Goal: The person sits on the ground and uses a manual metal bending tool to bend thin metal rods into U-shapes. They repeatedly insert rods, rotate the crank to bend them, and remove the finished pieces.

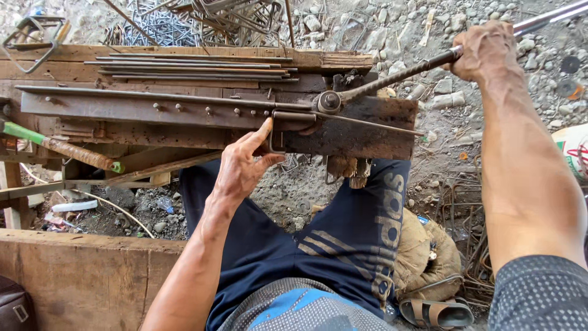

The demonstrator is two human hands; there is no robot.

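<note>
My left hand (245, 164) pinches a thin steel wire rod (288, 117), bent into a partial rectangle, against the front of a rusty wooden bending bench (184, 110). My right hand (484, 52) grips the long ribbed steel lever bar (398, 76), which runs down-left to a pivot bolt (329, 101) on the bench. The straight end of the wire (386, 125) sticks out to the right along the rusty plate. Several straight wire rods (190, 66) lie in a bundle on top of the bench.
A pile of bent stirrups (202, 18) lies behind the bench on gravel. More bent wire rests at the right by a burlap sack (429, 251). A green-handled tool (61, 147) sits left. A wooden plank (86, 270) is at lower left, a sandal (435, 312) below.
</note>
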